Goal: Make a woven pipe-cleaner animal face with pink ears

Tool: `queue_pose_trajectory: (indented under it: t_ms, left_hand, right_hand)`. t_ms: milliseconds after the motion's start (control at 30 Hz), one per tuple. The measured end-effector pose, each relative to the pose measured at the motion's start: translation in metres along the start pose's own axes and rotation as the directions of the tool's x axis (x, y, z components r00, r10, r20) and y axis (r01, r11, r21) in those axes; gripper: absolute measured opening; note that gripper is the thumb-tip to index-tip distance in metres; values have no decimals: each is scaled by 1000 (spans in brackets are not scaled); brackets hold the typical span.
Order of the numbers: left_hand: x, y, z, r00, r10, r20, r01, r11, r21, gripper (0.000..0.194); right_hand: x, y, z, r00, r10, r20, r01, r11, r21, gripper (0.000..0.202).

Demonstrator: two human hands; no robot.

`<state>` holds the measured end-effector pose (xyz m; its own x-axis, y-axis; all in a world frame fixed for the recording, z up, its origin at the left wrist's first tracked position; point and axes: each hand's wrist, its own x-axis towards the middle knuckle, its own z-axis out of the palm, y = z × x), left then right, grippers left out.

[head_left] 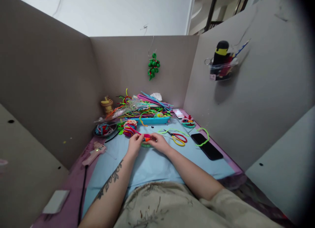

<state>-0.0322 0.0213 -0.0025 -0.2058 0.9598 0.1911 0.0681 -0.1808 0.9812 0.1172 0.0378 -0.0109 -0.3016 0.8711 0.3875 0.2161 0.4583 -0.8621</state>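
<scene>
Apparently mid-assembly; left hand (135, 144) and right hand (159, 142) both pinch a small multicoloured piece (147, 140), held between them over the blue cloth (157, 170); next move likely wants steady pressure; outward, red-and-yellow-handled cutters (173, 134), black phone (206, 147), fuzzy stems (157, 106) heaped at a blue tray (158, 121), grey partitions (123, 60) around.

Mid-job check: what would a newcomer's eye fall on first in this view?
Probably the heap of multicoloured strands in and around the blue tray at the back, with a green ornament hanging above against the back panel. Next, perhaps, the left hand and right hand, close together around a small colourful piece near the middle. The scissors, with red and yellow handles, lie to their right.
</scene>
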Motion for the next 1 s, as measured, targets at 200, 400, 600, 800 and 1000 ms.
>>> queue_pose_trajectory:
  t_ms: [200,400,600,800,1000]
  left_hand:
    - [-12,7,17,996,-50,73,61,986,-155,29]
    - [-17,12,20,995,-90,44,97,974,-203,29]
    - [-18,12,22,991,-93,98,110,974,-197,34]
    - [-16,6,22,996,-20,90,34,987,-157,29]
    - [-13,3,19,997,48,58,-44,997,-67,30]
  right_hand:
    - [-1,-4,5,994,98,-42,-83,959,271,17]
    - [1,-1,8,980,168,-111,-101,888,448,19]
    - [3,6,12,958,262,-115,-146,794,591,22]
    - [5,5,4,980,86,-179,-20,938,346,23]
    - [8,10,-1,990,25,-138,-4,989,150,20]
